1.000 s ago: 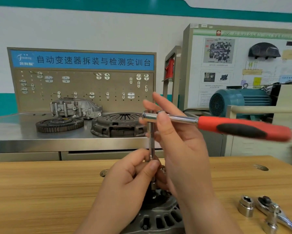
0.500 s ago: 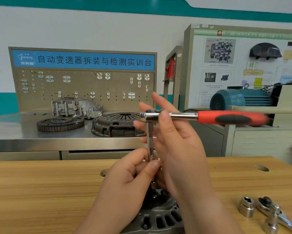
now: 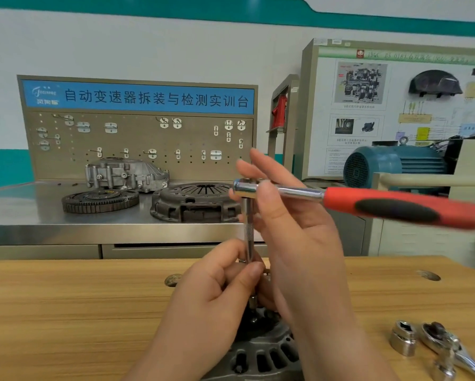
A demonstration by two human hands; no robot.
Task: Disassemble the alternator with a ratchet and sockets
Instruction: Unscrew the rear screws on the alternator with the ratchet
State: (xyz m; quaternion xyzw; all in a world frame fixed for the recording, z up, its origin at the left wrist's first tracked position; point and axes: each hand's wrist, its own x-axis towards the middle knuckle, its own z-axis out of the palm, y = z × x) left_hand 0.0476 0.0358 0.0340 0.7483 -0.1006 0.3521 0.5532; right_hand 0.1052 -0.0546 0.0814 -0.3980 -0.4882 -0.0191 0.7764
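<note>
Your alternator (image 3: pixel 261 353) sits mid near edge of the bench (image 3: pixel 65 312) w/ the ext. bar (image 3: pixel 247 232) standing upright on it: L hand (image 3: pixel 217 292) pinches that bar low, R hand (image 3: pixel 294 232) pinches the ratchet (image 3: pixel 395 207) head up top, handle lying level out to your right.

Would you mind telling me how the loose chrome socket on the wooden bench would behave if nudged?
The socket looks squat and stands on end, so it would probably slide, not tip. Its polished metal likely feels heavy and slippery.
</note>
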